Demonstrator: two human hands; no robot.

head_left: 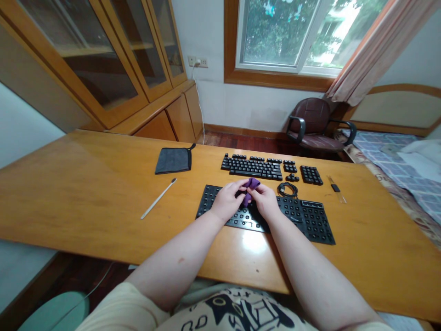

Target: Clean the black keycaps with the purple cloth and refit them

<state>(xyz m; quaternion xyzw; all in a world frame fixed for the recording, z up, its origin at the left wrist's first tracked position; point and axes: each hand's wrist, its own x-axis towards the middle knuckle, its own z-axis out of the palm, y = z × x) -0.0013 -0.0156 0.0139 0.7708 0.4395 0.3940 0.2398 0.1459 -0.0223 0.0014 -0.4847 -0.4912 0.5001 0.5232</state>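
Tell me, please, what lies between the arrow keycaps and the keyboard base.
The coiled black cable lies between the arrow keycaps and the keyboard base, in the head view.

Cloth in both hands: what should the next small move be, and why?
Probably to press the cloth to the keyboard base and wipe: the left hand and right hand hold it bunched over the base, and the keycaps lie apart, beyond it, leaving its surface exposed.

Beyond the fingers [236, 186]: daylit, wood-framed window [305, 46] set in white wall [237, 108]; looks onto greenery [272, 39]. Ahead-left of them: glass-doored wooden cabinet [143, 87]. Ahead-right: pink curtain [384, 50], maroon armchair [312, 117], bed [386, 151]. Past them, at wall's foot: reddish wood floor [241, 139].
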